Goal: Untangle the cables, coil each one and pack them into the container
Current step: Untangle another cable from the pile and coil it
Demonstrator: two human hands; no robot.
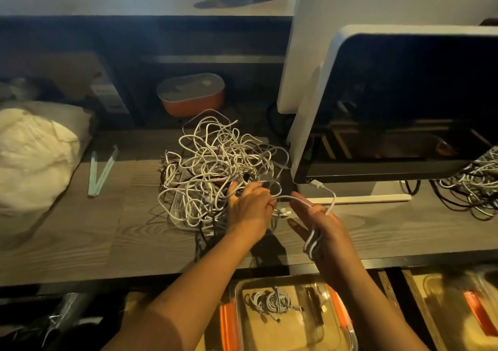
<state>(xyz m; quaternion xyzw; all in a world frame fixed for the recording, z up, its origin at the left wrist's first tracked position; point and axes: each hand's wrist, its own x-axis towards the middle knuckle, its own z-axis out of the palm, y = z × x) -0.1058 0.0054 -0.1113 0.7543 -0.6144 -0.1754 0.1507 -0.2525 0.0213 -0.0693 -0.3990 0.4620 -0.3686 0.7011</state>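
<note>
Nearest, below the desk edge, a clear container with orange clips holds a few coiled cables bundled on its floor. Above it, the right hand is held on edge with its fingers straight and slightly spread; they close on nothing. A white cable is wound around the palm in several loops that hang below it. One end of this cable rises to a connector by the lower edge of the monitor; whether it is plugged in cannot be told. Just left, the left hand reaches into the edge of the heap, thumb raised, its fingers curled round a strand of the same white cable, with small connectors between the two hands. Beyond lies the tangled pile of cables, a loose knot of white and grey loops with some dark leads, resting on the wooden desk over a white power strip. Farther back stands an orange lidded box.
</note>
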